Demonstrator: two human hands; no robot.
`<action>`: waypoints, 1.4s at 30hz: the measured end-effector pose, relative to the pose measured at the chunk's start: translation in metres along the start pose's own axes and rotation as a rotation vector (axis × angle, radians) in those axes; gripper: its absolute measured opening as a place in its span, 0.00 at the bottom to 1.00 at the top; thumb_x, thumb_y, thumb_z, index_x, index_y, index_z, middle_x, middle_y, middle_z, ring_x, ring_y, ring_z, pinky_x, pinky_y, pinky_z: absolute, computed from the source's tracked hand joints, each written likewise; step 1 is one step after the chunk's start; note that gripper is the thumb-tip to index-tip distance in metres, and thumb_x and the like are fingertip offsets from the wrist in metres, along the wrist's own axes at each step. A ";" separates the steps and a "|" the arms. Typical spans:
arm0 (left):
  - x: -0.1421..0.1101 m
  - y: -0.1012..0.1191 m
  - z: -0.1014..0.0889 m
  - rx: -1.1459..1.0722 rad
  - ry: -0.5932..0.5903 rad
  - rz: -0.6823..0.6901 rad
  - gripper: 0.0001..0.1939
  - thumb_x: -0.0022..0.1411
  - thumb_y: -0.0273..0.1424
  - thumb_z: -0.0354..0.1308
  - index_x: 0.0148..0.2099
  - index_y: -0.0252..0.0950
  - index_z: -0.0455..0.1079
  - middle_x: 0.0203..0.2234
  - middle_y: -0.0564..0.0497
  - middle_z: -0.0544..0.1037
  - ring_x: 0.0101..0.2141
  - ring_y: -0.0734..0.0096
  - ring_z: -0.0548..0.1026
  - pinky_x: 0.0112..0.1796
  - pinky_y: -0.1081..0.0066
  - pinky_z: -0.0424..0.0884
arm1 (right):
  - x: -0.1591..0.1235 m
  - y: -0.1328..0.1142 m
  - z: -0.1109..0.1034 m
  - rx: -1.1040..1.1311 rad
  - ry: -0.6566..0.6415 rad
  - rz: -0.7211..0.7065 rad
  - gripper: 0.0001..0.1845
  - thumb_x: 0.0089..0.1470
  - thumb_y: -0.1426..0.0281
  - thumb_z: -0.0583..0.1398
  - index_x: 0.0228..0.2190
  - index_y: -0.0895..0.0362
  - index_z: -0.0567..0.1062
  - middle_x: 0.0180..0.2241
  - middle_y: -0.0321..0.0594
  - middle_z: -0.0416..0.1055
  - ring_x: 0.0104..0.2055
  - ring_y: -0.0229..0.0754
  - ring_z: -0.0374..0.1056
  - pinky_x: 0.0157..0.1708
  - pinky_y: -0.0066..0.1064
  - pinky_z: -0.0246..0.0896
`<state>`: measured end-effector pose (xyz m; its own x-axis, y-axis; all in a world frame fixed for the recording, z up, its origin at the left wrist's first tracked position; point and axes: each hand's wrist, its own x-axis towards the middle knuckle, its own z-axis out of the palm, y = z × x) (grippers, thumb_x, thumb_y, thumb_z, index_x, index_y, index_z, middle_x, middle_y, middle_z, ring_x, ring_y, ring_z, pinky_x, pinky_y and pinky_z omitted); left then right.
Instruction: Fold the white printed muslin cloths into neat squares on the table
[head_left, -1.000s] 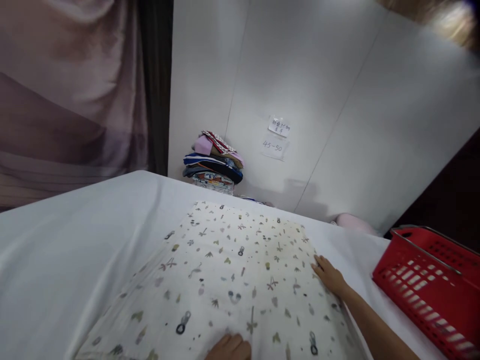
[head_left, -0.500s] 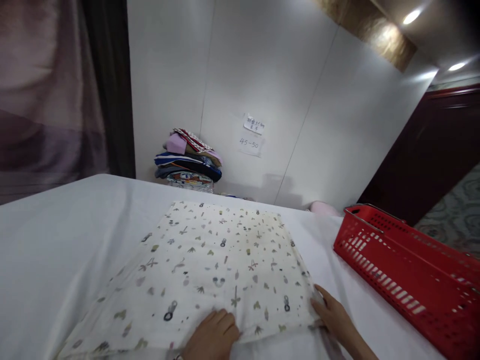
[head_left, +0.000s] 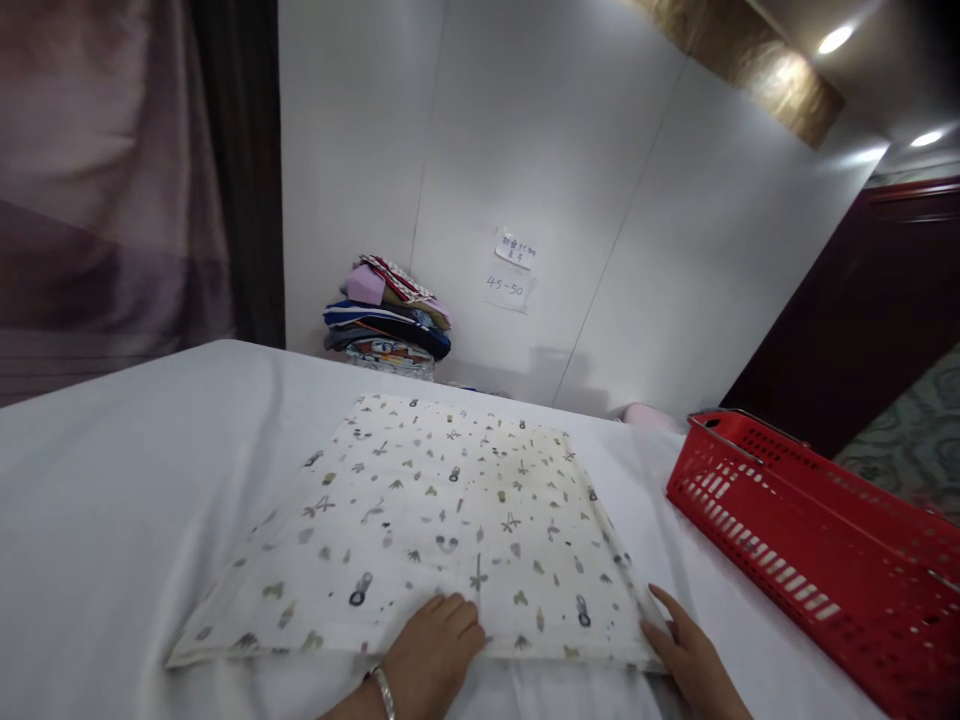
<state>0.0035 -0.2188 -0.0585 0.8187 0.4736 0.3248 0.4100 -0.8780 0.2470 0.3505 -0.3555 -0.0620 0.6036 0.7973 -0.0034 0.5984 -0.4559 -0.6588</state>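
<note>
A white patterned cloth (head_left: 442, 520), folded into a flat rectangle, lies on the white-covered table (head_left: 112, 500). My left hand (head_left: 431, 655) rests with its fingers curled on the cloth's near edge at the middle; a bracelet shows at the wrist. My right hand (head_left: 690, 655) lies flat with fingers stretched out at the cloth's near right corner, touching its edge. Neither hand lifts the cloth.
A red plastic basket (head_left: 817, 560) stands at the table's right. A stack of folded clothes (head_left: 390, 320) sits at the back against the white wall, under two paper notes (head_left: 510, 270). Something pink (head_left: 649, 415) lies behind the table's far edge. A curtain hangs at left.
My right hand slid from the cloth's right side back to its near right corner. My left hand came further into view on the near edge. The view shifted right, showing more of the basket.
</note>
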 end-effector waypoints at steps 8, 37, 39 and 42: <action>-0.003 0.006 -0.003 0.056 0.002 -0.014 0.07 0.56 0.20 0.53 0.36 0.37 0.65 0.32 0.53 0.69 0.35 0.69 0.63 0.38 0.68 0.57 | -0.001 -0.026 -0.001 -0.409 0.039 -0.308 0.33 0.50 0.56 0.50 0.55 0.57 0.61 0.48 0.50 0.67 0.51 0.53 0.62 0.50 0.44 0.57; -0.104 -0.065 -0.091 0.440 0.018 -0.511 0.05 0.58 0.22 0.49 0.34 0.34 0.65 0.33 0.48 0.71 0.36 0.66 0.65 0.37 0.66 0.56 | -0.040 -0.157 0.146 -0.334 -0.181 -1.384 0.20 0.54 0.63 0.54 0.49 0.53 0.67 0.46 0.46 0.68 0.46 0.49 0.64 0.44 0.41 0.61; -0.113 -0.074 -0.098 0.452 0.025 -0.579 0.06 0.58 0.22 0.49 0.34 0.34 0.66 0.33 0.47 0.71 0.37 0.65 0.66 0.37 0.66 0.57 | -0.041 -0.163 0.148 -0.338 -0.188 -1.380 0.21 0.54 0.65 0.54 0.50 0.53 0.67 0.44 0.45 0.69 0.45 0.49 0.64 0.43 0.40 0.61; -0.122 -0.082 -0.108 0.471 0.045 -0.644 0.08 0.56 0.20 0.49 0.34 0.34 0.67 0.33 0.46 0.71 0.38 0.63 0.66 0.37 0.65 0.58 | -0.048 -0.184 0.151 -0.362 -0.249 -1.361 0.22 0.53 0.70 0.53 0.51 0.53 0.66 0.43 0.46 0.69 0.42 0.48 0.65 0.40 0.38 0.62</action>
<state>-0.1737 -0.1968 -0.0198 0.3503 0.8909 0.2890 0.9317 -0.3631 -0.0099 0.1324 -0.2500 -0.0541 -0.6231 0.7181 0.3099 0.7482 0.6627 -0.0312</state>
